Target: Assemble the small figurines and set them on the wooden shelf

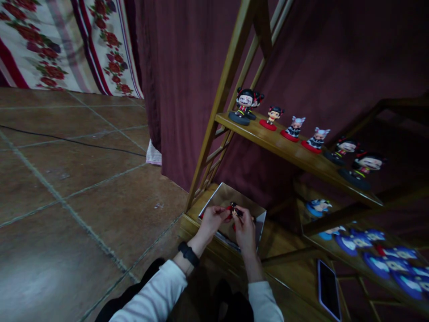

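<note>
A small figurine (235,209) with black hair sits between my two hands over an open cardboard box (222,193). The fingers of my left hand (213,220) are pinched at its left side, next to something red that may be its base. From the right, my right hand (246,227) grips it with thumb and fingers. Beneath my hands the box rests on the low wooden shelf, and more small dark and red pieces show inside, partly covered by my fingers.
Above the box, a wooden shelf (288,145) carries several figurines on red or black bases. Blue-based figurines (355,241) stand on the right shelf. A phone (329,288) lies at the lower right. A black cable (73,142) crosses the tiled floor.
</note>
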`<act>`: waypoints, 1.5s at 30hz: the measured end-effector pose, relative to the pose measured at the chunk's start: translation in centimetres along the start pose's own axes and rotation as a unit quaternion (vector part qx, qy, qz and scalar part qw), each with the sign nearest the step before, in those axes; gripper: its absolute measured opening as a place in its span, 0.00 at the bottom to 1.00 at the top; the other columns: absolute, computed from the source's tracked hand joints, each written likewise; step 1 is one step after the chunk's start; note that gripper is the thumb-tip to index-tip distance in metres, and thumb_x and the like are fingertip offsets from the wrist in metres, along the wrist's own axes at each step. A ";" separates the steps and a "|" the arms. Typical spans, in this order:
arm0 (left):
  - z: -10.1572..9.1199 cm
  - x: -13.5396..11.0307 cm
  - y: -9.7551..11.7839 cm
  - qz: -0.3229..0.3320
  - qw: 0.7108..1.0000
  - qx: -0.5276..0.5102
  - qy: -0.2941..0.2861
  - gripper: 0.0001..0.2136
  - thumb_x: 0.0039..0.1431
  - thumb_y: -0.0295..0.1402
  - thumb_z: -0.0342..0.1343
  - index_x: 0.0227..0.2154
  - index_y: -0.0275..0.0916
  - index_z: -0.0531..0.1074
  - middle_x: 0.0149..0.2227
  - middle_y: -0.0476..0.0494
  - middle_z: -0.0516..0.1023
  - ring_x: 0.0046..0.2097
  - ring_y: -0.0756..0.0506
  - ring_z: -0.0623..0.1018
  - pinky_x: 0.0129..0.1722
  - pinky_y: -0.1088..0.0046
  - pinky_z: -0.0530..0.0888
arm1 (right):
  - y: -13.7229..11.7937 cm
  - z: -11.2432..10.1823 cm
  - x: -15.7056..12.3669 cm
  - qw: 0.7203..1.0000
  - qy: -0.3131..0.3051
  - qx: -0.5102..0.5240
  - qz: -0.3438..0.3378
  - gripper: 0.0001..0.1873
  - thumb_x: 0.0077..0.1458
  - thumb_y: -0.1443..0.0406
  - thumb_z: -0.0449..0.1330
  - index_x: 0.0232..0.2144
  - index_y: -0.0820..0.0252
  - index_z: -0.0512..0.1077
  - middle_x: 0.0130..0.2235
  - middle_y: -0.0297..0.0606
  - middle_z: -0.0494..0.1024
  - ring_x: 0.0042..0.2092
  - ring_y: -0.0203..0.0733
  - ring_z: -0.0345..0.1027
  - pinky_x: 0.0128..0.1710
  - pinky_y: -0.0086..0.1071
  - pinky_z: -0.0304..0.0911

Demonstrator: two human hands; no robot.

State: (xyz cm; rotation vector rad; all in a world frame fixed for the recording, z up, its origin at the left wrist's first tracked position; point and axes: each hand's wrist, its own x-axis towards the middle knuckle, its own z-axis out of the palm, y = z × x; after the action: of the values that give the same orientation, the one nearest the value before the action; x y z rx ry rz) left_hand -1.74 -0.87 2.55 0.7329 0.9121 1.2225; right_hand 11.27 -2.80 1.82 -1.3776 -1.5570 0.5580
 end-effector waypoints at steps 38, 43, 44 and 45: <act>1.1 -0.3 0.5 0.006 0.992 -0.129 -0.012 0.14 0.40 0.35 0.69 0.30 0.32 0.80 0.33 0.40 0.81 0.35 0.47 0.78 0.43 0.69 0.75 | -1.2 -0.2 0.3 0.989 0.121 -0.064 -0.055 0.13 0.56 0.59 0.55 0.42 0.57 0.70 0.41 0.42 0.75 0.42 0.42 0.70 0.41 0.36 0.67; 1.1 -0.3 0.7 -0.004 0.990 -0.141 -0.015 0.14 0.39 0.34 0.69 0.29 0.31 0.80 0.31 0.40 0.81 0.34 0.47 0.78 0.42 0.69 0.75 | -0.6 -0.1 0.4 0.994 0.106 -0.020 -0.016 0.16 0.55 0.57 0.55 0.43 0.58 0.69 0.40 0.42 0.77 0.40 0.42 0.71 0.39 0.36 0.68; 1.1 -0.4 0.8 0.000 0.992 -0.128 -0.013 0.13 0.39 0.34 0.69 0.29 0.32 0.80 0.31 0.40 0.81 0.34 0.47 0.78 0.42 0.70 0.75 | -0.7 -0.1 0.4 0.994 0.104 -0.021 -0.018 0.16 0.55 0.57 0.55 0.44 0.58 0.69 0.39 0.42 0.76 0.40 0.42 0.71 0.38 0.36 0.68; 1.2 -0.5 0.9 0.007 0.994 -0.111 -0.011 0.13 0.40 0.35 0.69 0.29 0.32 0.80 0.31 0.41 0.81 0.34 0.47 0.78 0.41 0.70 0.74 | -0.8 -0.2 0.4 0.994 0.101 -0.026 -0.023 0.16 0.55 0.57 0.55 0.43 0.57 0.70 0.39 0.42 0.76 0.40 0.42 0.71 0.39 0.36 0.68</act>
State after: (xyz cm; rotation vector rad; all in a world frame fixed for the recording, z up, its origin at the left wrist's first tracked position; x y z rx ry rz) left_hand -1.15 -1.15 3.96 0.5743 0.7408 1.3016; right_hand 11.09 -2.70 2.67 -1.3883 -1.4438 0.3405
